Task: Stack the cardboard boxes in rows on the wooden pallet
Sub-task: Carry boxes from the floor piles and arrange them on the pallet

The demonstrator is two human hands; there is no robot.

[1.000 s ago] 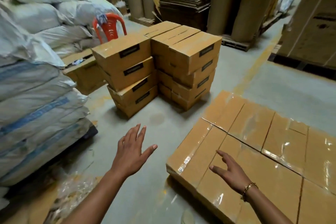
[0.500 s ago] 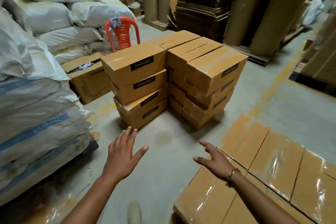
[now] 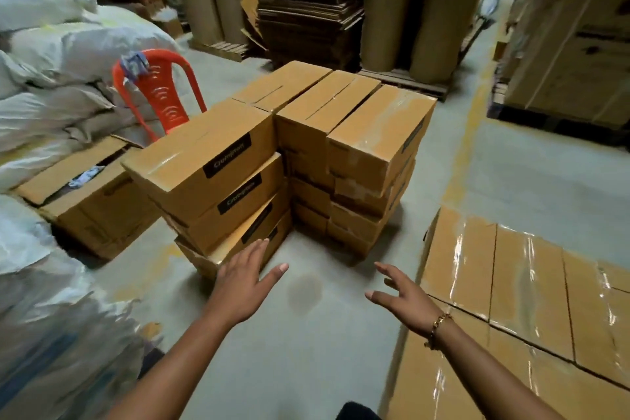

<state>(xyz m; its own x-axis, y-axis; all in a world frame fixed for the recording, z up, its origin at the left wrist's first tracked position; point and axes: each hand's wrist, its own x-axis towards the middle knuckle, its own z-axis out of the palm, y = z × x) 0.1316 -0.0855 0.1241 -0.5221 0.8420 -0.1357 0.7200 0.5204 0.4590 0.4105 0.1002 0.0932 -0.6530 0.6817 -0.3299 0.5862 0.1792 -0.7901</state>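
Both hands reach forward with nothing in them. The left hand [image 3: 243, 278] has its fingers spread and released, fingertips just at the near lower corner of the left column of cardboard boxes [image 3: 218, 181] standing on the concrete floor [image 3: 306, 344]. The right hand [image 3: 402, 297] is likewise released and empty, hanging over bare floor, near the front corner of the taped row of boxes [image 3: 511, 300] at the right.

The stack lies straight ahead and slightly left of both grips. Its top labelled box [image 3: 204, 153] sits above the hands, long axis running from near left to far right, a black label facing the person. The left hand is clearly nearer that column; the right hand is nearer the neighbouring column [image 3: 371, 147]. Taking the top box probably means both hands rising, one to each short end. The wooden pallet itself is not visible; presumably it lies under the taped row.
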